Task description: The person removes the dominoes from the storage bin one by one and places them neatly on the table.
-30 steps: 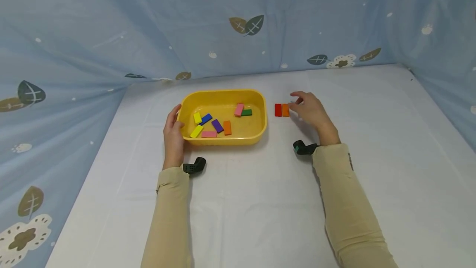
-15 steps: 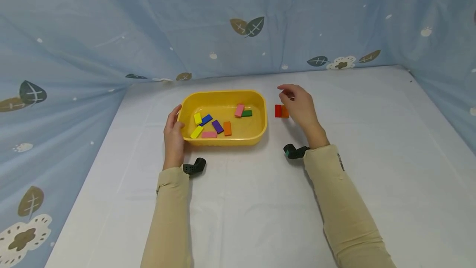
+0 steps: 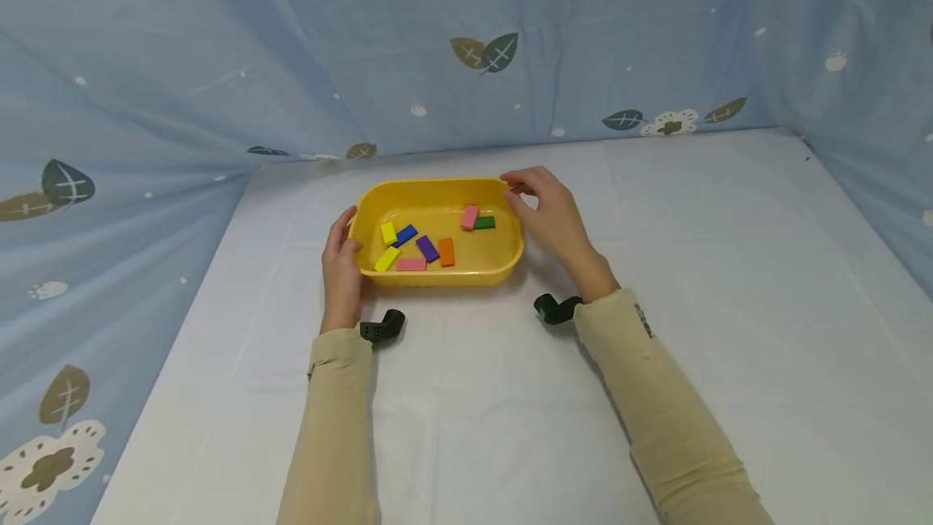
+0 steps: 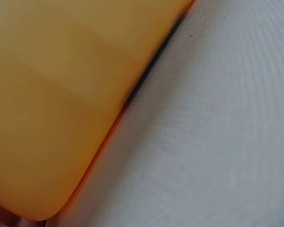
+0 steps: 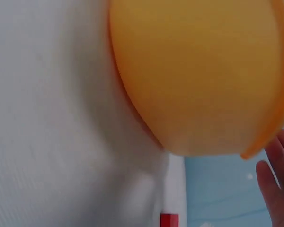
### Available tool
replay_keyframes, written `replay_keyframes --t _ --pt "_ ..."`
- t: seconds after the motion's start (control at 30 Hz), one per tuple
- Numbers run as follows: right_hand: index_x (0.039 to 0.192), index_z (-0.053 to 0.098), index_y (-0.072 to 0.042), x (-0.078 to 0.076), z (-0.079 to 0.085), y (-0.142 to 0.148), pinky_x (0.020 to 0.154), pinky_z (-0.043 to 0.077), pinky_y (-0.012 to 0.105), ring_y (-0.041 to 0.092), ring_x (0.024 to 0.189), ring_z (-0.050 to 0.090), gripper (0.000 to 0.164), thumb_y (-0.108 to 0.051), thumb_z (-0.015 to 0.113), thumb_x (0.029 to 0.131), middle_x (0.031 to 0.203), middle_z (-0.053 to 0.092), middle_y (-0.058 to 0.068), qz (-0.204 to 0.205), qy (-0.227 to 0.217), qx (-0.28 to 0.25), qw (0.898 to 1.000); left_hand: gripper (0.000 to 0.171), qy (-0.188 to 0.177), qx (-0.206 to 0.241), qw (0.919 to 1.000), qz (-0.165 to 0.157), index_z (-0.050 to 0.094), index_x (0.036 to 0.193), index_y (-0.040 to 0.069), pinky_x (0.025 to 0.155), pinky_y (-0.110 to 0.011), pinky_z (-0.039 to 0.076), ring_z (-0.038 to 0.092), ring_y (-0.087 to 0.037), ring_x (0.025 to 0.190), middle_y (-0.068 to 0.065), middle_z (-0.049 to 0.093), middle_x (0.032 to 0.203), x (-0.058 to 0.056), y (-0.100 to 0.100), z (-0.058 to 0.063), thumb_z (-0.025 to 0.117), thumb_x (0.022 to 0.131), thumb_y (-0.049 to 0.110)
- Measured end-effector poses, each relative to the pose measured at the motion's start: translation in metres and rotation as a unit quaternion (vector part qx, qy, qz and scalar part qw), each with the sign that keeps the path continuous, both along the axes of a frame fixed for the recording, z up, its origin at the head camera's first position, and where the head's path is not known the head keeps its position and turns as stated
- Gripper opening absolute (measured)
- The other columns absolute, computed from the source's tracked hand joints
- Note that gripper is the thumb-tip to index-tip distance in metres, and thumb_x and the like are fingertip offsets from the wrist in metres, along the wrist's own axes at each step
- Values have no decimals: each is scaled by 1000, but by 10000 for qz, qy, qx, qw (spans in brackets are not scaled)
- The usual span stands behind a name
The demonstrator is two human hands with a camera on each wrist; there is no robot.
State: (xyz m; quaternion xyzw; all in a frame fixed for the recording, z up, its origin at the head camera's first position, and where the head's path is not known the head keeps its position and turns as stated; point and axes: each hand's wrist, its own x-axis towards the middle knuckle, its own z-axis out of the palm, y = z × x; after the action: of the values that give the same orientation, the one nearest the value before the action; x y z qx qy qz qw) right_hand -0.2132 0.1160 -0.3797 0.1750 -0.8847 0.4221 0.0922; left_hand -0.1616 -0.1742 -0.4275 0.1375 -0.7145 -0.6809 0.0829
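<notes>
Right hand (image 3: 551,219) has shifted left, from beside the red block (image 5: 169,220) to the far right corner of the yellow tub (image 3: 437,279); thumb and fingers apart, rim contact unclear. Left hand (image 3: 341,272) grips tub's left side. Tub upright on counter (image 3: 466,411), eight coloured blocks (image 3: 428,249) inside, one pink overlapping green.

head view evenly lit; wrist views dimmer, blurry.

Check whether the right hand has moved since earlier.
Yes, leftward in the head view: the right hand now overlaps the right end of the yellow tray, which hasn't moved.
</notes>
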Motion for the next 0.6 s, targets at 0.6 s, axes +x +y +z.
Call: replay_keyframes --t 0.6 --pt "124 53 -15 8 9 -20 96 35 40 21 113 46 37 -28 51 89 133 43 1 849 -746 1908 9751 52 42 13 10000 18 43 129 35 100 -29 31 37 -11 119 10 36 135 -1 0 -4 30 87 8"
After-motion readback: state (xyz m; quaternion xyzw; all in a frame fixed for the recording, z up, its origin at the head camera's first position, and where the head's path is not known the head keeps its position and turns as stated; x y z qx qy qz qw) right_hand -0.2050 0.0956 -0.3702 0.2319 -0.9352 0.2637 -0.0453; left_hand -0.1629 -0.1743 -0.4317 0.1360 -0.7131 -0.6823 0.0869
